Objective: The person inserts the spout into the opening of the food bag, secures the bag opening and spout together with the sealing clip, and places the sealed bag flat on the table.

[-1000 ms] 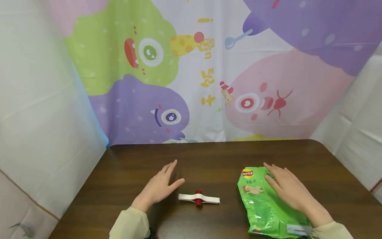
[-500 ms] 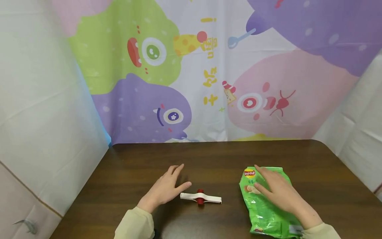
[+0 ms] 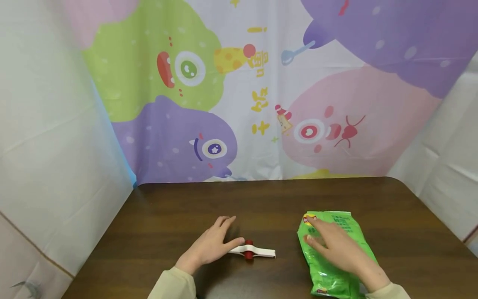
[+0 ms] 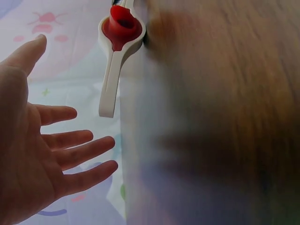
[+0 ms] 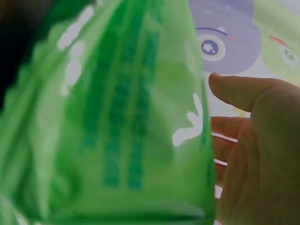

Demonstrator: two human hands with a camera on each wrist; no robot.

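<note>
A white bag clip with a red spout [image 3: 249, 251] lies crosswise on the dark wooden table [image 3: 231, 199]. My left hand [image 3: 210, 245] hovers just left of it, fingers spread, the thumb overlapping the clip's left end in the head view. In the left wrist view, the clip's round red spout [image 4: 123, 27] and white arm [image 4: 111, 84] show apart from the fingers. To the right lies a shiny green chip bag [image 3: 323, 272] with a red-and-yellow logo. Above its upper left part is my right hand [image 3: 341, 249], fingers extended. From the right wrist, the bag [image 5: 122, 112] appears beside that hand's thumb, nothing gripped.
Behind the table hangs a cloth [image 3: 257, 158] printed with cartoon monsters. Pale cloth walls [image 3: 48, 137] stand at left and right. Bare table lies between the clip and the bag, and also beyond both toward the back edge.
My left hand has shifted right, so its thumb now covers the clip's left end. The right hand has moved left across the bag, uncovering its right side. Clip and bag stay put.
</note>
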